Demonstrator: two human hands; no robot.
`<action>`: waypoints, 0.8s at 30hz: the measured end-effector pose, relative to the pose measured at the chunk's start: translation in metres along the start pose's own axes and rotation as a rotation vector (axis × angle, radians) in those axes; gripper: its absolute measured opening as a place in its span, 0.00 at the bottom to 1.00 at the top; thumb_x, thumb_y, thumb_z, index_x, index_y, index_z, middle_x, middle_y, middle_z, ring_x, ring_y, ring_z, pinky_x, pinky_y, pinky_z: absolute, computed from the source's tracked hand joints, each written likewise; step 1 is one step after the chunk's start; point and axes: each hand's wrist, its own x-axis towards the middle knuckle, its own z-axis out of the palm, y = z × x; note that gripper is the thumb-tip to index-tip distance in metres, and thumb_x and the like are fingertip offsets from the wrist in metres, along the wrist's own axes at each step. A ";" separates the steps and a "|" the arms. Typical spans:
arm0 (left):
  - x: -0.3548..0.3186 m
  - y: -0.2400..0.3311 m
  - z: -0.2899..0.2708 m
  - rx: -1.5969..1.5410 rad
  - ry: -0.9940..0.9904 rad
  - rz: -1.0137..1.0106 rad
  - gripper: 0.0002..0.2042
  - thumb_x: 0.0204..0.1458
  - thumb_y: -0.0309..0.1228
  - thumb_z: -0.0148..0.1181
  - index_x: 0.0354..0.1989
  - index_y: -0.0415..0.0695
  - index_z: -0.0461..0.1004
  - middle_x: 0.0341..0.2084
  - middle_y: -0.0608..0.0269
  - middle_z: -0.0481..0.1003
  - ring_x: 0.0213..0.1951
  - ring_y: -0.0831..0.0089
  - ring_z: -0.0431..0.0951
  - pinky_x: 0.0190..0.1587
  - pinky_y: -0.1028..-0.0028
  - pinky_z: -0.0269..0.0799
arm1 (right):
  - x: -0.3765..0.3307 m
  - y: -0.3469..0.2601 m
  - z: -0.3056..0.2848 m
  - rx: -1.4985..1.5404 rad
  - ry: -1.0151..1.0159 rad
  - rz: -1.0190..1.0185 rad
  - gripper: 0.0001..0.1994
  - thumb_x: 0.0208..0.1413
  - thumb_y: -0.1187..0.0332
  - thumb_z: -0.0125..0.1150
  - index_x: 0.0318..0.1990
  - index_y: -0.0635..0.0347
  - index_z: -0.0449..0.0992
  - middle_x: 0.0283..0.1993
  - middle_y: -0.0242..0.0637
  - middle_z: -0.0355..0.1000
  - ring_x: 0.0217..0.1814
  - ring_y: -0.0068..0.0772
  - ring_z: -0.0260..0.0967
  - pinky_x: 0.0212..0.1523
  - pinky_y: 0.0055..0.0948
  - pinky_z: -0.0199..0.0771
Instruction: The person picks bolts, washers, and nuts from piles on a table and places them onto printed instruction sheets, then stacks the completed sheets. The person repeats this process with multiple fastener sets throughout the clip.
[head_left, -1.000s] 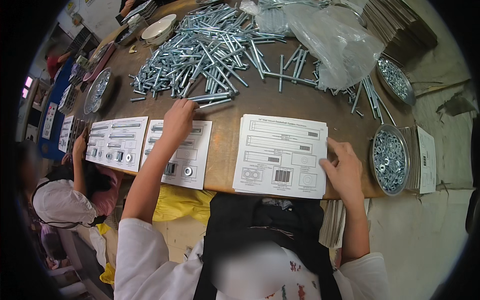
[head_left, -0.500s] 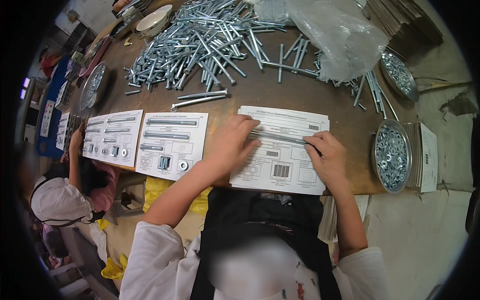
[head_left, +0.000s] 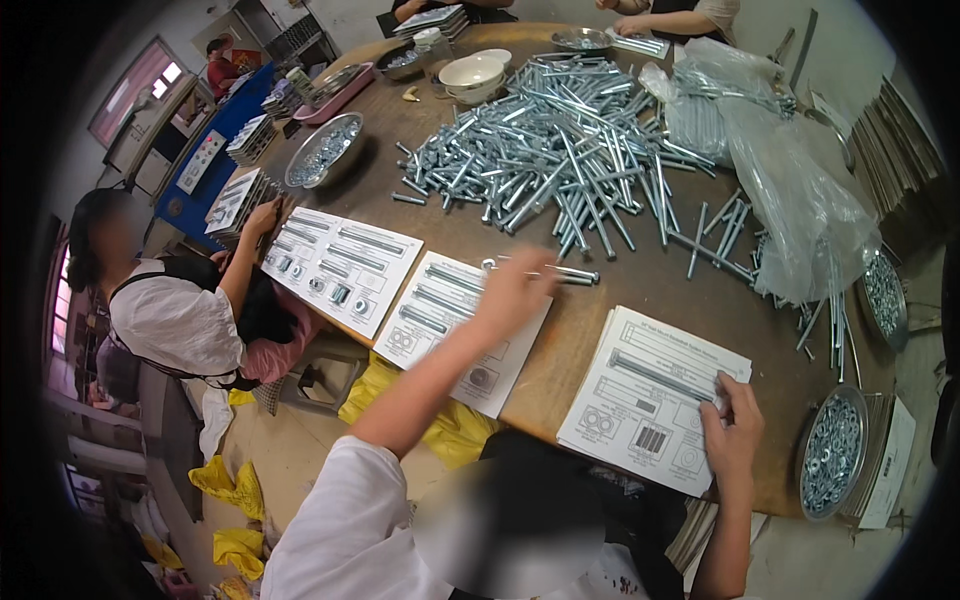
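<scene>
My right hand (head_left: 735,425) rests at the right edge of a stack of white printed cards (head_left: 630,440), its thumb and forefinger apart beside the end of a long bolt (head_left: 660,375). That bolt lies across the upper part of the top card. Reaching up and left, my left hand (head_left: 515,295) is blurred by motion, so its fingers and anything in them cannot be made out. It is close to loose long bolts (head_left: 575,275) and partly covers a second card (head_left: 515,370), which carries bolts and small hardware.
Behind lies a big heap of bolts (head_left: 550,140), with clear plastic bags (head_left: 790,180) to its right. A bowl of washers (head_left: 835,450) stands at the right edge, another bowl (head_left: 325,150) at the left. A co-worker (head_left: 180,300) sits left, beside another filled card (head_left: 340,265).
My left hand has left the bolt on the top card and moved left toward the loose bolts. My right hand stays at the card's right side. The view has shifted.
</scene>
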 end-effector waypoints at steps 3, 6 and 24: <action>0.049 -0.084 -0.066 0.628 0.344 -0.092 0.13 0.53 0.29 0.60 0.47 0.41 0.76 0.43 0.50 0.76 0.48 0.51 0.75 0.50 0.58 0.72 | 0.000 -0.001 0.004 0.047 0.009 0.013 0.15 0.46 0.79 0.64 0.45 0.66 0.78 0.35 0.39 0.72 0.29 0.28 0.66 0.32 0.26 0.69; 0.077 -0.124 -0.102 0.752 0.106 -0.508 0.18 0.52 0.41 0.64 0.46 0.42 0.76 0.41 0.48 0.79 0.45 0.50 0.78 0.47 0.56 0.73 | 0.002 0.005 0.008 0.043 0.028 -0.007 0.15 0.46 0.79 0.64 0.44 0.66 0.78 0.36 0.39 0.72 0.27 0.26 0.65 0.31 0.24 0.69; -0.050 0.069 -0.010 -0.786 -0.103 -0.513 0.09 0.61 0.34 0.59 0.42 0.41 0.75 0.29 0.66 0.76 0.27 0.77 0.75 0.33 0.79 0.73 | 0.001 -0.069 0.014 0.568 -0.064 0.184 0.11 0.59 0.77 0.60 0.48 0.68 0.80 0.41 0.41 0.80 0.41 0.22 0.77 0.40 0.21 0.77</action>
